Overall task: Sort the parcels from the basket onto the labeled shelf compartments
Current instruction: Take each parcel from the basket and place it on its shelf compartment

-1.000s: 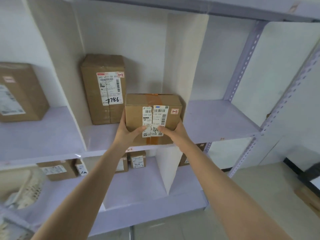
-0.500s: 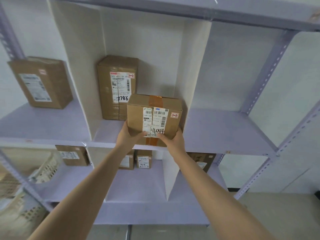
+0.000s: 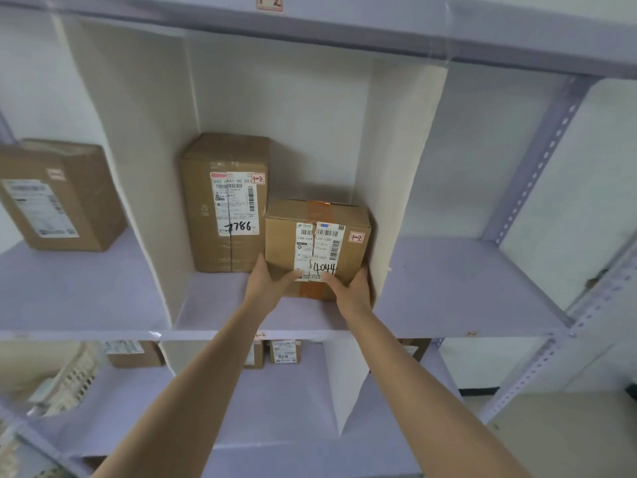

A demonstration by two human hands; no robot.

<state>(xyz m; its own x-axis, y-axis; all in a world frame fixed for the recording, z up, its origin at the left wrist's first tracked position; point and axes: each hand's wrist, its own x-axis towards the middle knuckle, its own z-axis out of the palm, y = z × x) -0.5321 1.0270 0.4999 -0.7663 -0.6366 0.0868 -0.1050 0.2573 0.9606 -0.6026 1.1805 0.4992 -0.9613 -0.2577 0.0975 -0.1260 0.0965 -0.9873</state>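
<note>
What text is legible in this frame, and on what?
"7786", handwritten: tall parcel label.
"1-2": red tag on the tall parcel.
"4044", handwritten: small parcel label.
"1-2": red sticker on the small parcel.
Unreadable: fine print on both labels, the left parcel label, lower-shelf parcels, cropped shelf-edge tag.
</note>
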